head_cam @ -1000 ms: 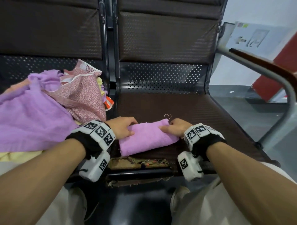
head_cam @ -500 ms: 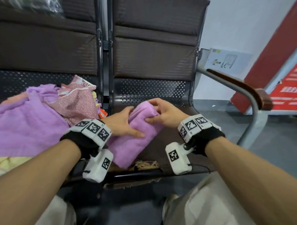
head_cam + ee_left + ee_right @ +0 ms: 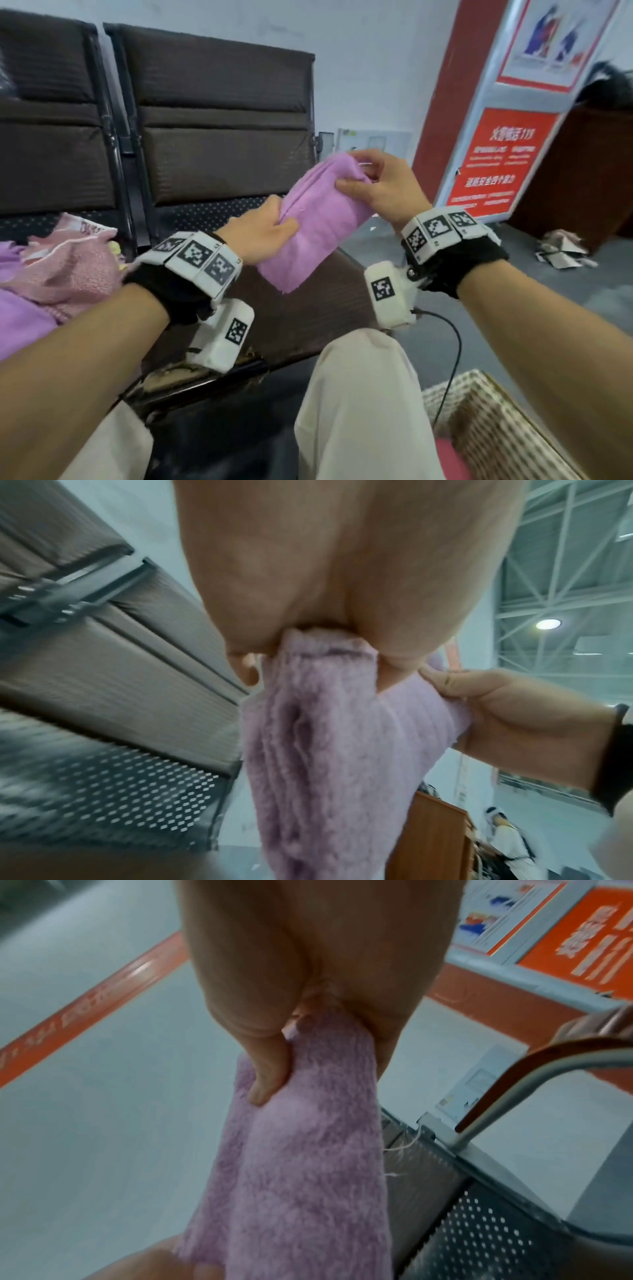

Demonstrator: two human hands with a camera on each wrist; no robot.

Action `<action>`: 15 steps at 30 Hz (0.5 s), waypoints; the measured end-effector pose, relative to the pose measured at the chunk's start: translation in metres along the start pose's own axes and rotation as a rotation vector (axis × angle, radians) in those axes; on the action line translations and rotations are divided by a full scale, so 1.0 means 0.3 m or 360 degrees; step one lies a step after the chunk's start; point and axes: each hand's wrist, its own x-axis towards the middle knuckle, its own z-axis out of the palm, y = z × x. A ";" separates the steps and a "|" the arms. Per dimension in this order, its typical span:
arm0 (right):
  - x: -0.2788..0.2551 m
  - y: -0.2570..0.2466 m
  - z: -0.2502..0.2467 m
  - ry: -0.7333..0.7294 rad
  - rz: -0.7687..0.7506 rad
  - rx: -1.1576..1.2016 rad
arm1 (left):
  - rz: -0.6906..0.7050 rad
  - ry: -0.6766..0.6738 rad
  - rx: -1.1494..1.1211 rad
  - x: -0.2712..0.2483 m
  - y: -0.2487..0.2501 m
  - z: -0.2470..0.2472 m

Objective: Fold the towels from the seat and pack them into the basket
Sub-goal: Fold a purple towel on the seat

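A folded purple towel (image 3: 318, 219) hangs in the air above the brown seat (image 3: 301, 308), held between both hands. My left hand (image 3: 263, 233) grips its lower left side, thumb on top. My right hand (image 3: 380, 185) pinches its upper end. The left wrist view shows the towel (image 3: 325, 764) bunched in my left hand (image 3: 329, 588), with the right hand (image 3: 507, 718) holding its side. In the right wrist view the thumb and fingers of my right hand (image 3: 308, 988) clamp the towel (image 3: 301, 1177). A woven basket (image 3: 507, 421) stands on the floor at the lower right, something pink inside.
A heap of towels, purple and pink (image 3: 58, 274), lies on the left seat. A metal armrest (image 3: 514, 1083) bounds the seat on the right. A red and white sign stand (image 3: 507, 137) and a wooden counter (image 3: 582, 171) are behind, with papers (image 3: 561, 250) on the floor.
The folded towel, flat on the seat a second ago, has been lifted up and to the right by both hands. The head view has swung right, bringing the basket into view.
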 end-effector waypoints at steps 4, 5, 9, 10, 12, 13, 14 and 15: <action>-0.104 0.103 -0.227 0.0370 0.0132 0.0095 | 0.0223 -0.0180 0.0064 0.047 0.209 0.079; -0.147 0.148 -0.280 0.0452 0.0174 0.0089 | 0.0279 -0.0245 0.0104 0.062 0.256 0.116; -0.370 0.390 -0.436 0.0636 0.0433 0.0133 | 0.0460 -0.0602 0.0334 0.106 0.419 0.342; -0.434 0.458 -0.463 0.0664 0.0526 0.0136 | 0.0486 -0.0709 0.0377 0.108 0.448 0.413; -0.565 0.586 -0.503 0.0689 0.0703 0.0130 | 0.0519 -0.0950 0.0381 0.107 0.487 0.560; -0.631 0.644 -0.516 0.0676 0.0788 0.0108 | 0.0506 -0.1092 0.0342 0.099 0.496 0.633; -0.694 0.695 -0.521 0.0645 0.0864 0.0063 | 0.0495 -0.1226 0.0323 0.088 0.497 0.703; -0.752 0.744 -0.523 0.0598 0.0931 0.0005 | 0.0504 -0.1334 0.0340 0.079 0.492 0.773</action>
